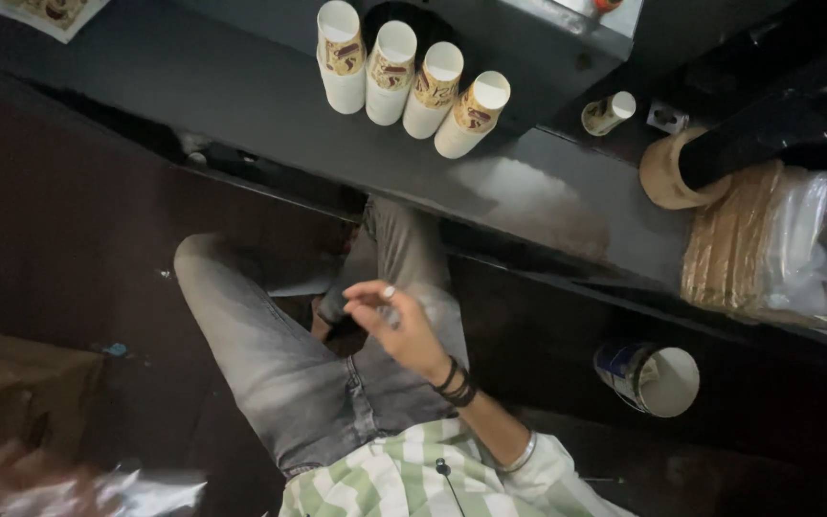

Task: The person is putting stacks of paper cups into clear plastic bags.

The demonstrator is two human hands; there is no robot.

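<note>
At the far left, low in the view, a brown cardboard box (16,383) stands on the dark floor. Just below it the left hand (11,479) shows only as a pale blur over some crumpled clear plastic (136,493); whether its grip is released or clenched on the plastic I cannot tell, the blur is too strong.

In the middle the person sits with legs in grey jeans (270,354) and a green and white striped shirt (404,479). The right hand (394,321) is raised above the thigh, with dark bands on the wrist and a metal bracelet further up the forearm. Its fingers (366,292) are curled together, and the grip seems pinched on a small clear thing (390,311) between thumb and fingertips; what this thing is I cannot say, it is too small.

Above, on the dark worktop (241,86), four stacks of white paper cups (404,86) with a brown and gold print stand in a row, each touching the next. To the right of them, well apart, one small cup (610,112) lies tilted. Further right is a roll of brown tape (667,172), and beside it a clear bag (777,244) of brown flat things rests at the worktop's edge. Below the worktop, right of the hand, a blue and white tin (648,375) lies on its side, its open mouth facing the viewer.
</note>
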